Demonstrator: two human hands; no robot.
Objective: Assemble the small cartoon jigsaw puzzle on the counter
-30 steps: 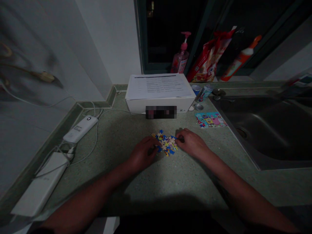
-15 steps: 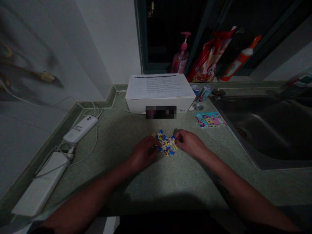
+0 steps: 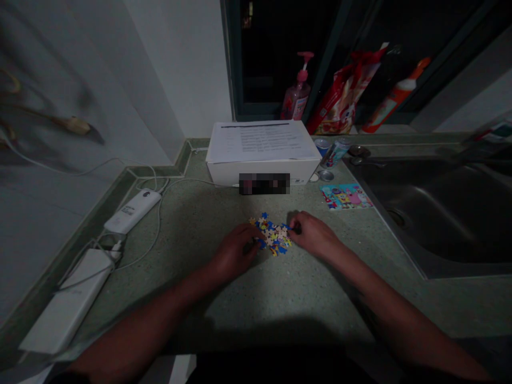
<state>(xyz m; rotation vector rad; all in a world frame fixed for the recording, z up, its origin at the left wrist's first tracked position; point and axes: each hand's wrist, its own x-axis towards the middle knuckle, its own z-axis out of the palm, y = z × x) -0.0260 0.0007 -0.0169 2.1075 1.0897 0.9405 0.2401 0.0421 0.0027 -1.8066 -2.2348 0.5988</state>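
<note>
A small heap of loose jigsaw puzzle pieces (image 3: 272,234), blue, yellow and pale beige, lies on the green speckled counter (image 3: 256,298). At the heap's left edge is my left hand (image 3: 237,248), its fingers bent and its thumb apart from the forefinger. Its fingertips touch or hover over the nearest pieces; dim light hides which. Across the heap, my right hand (image 3: 310,230) is closed, thumb against forefinger, on what looks like a blue puzzle piece at the right edge. A colourful cartoon picture card (image 3: 346,197) lies flat beyond my right hand.
Behind the heap stands a white box (image 3: 224,169) with a printed sheet (image 3: 264,141) on top and a blurred-out dark patch in front. White power banks (image 3: 133,211) and cables line the left side. A steel sink (image 3: 440,208) is at right. A can (image 3: 336,153) stands near the box.
My right hand has shifted very slightly to the right. My left hand and the heap look the same.
</note>
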